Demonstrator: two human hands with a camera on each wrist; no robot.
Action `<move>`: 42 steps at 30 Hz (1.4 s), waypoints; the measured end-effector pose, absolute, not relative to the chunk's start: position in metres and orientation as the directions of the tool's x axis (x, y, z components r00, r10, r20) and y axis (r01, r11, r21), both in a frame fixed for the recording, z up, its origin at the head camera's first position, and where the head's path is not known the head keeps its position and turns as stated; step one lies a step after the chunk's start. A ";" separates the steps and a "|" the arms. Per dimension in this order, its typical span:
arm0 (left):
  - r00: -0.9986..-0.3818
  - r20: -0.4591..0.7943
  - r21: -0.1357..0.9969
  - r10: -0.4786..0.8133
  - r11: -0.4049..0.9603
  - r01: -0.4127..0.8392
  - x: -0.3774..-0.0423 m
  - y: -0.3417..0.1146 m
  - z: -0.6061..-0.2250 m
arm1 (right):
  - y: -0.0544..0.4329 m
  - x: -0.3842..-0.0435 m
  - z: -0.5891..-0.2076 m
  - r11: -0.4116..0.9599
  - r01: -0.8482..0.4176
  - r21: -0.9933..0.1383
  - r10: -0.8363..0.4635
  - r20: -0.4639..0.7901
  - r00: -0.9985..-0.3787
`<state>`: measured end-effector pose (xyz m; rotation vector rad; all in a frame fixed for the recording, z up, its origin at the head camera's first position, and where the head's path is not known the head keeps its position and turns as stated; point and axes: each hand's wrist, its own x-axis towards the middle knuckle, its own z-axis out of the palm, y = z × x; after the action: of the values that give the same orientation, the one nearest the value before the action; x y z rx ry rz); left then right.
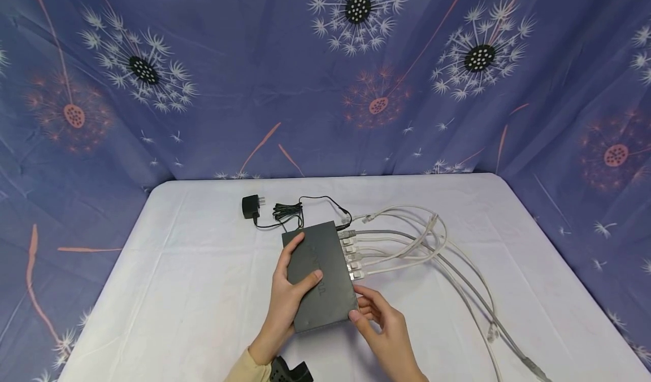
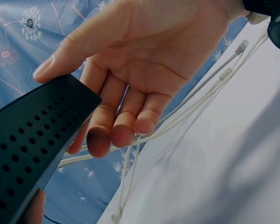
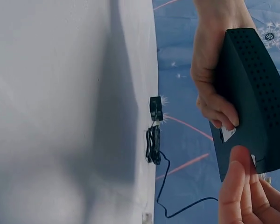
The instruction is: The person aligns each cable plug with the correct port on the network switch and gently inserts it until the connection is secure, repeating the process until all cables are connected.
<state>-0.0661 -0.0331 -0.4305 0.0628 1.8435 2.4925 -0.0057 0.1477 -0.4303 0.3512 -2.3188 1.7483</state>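
Observation:
A flat dark grey network switch (image 1: pixel 333 308) is tilted above the white table, with rows of vent holes along its side (image 2: pixel 35 140). My left hand (image 1: pixel 282 308) grips it from the left, thumb and index finger on its top. In the right wrist view, curled fingers of my left hand (image 3: pixel 214 102) reach its underside near a white label. My right hand (image 1: pixel 383 325) holds the near right corner between thumb and fingers; its other fingers (image 2: pixel 123 126) hang free. Several network cables (image 1: pixel 396 249), white and one grey, are plugged into the right edge.
A black power adapter (image 1: pixel 251 207) and its bundled cord (image 1: pixel 287 211) lie behind the switch, the cord running to its back right corner. Loose cables (image 1: pixel 470 291) loop across the table's right side. A blue dandelion-print curtain (image 1: pixel 229 88) hangs behind the table (image 1: pixel 178 291).

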 end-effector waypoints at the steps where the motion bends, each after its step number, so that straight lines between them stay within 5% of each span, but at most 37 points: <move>1: -0.999 0.013 0.959 0.053 -0.283 -0.003 -0.066 -0.033 -0.431 | 0.147 -0.005 -0.430 0.257 -0.299 -0.919 -0.049 0.297 -0.954; 15: -1.000 0.009 0.979 0.028 -0.201 0.003 -0.061 -0.034 -0.440 | 0.145 -0.003 -0.427 0.080 -0.020 -0.997 0.036 0.023 -0.999; 31: -0.967 -0.177 0.934 0.184 -0.280 -0.224 -0.055 -0.060 -0.450 | 0.166 -0.009 -0.444 0.006 -0.026 -1.000 -0.073 0.025 -0.997; 42: -0.953 -0.206 0.918 0.221 -0.293 -0.266 -0.048 -0.067 -0.455 | 0.178 -0.017 -0.451 0.032 -0.148 -0.989 -0.169 0.140 -0.976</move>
<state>-0.0479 -0.0667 -0.4548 -0.0563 1.6508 2.3069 -0.0169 0.1780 -0.4505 0.3483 -2.2681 2.1686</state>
